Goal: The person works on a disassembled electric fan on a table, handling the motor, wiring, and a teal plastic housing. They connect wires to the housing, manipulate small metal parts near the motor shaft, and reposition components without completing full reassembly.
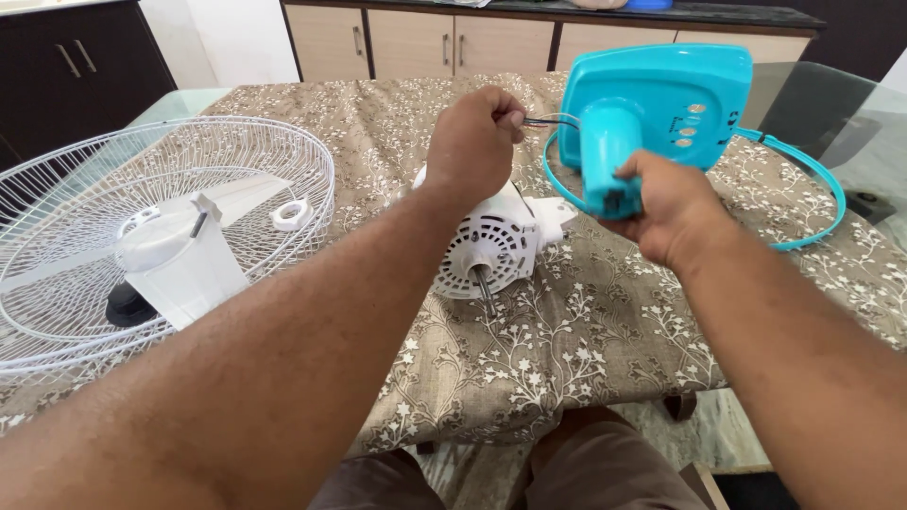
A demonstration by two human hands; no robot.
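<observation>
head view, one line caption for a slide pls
Left hand pinches wires, right hand grips turquoise fan base above white motor.

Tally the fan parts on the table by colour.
White: 4 - wire grille, motor, housing cover, ring nut
Turquoise: 2 - base piece in right hand, rim band
Black: 1 - knob
Total: 7

Glossy turquoise plastic housing (661,99); white wire grille (161,236); patterned cloth (605,321).
</observation>
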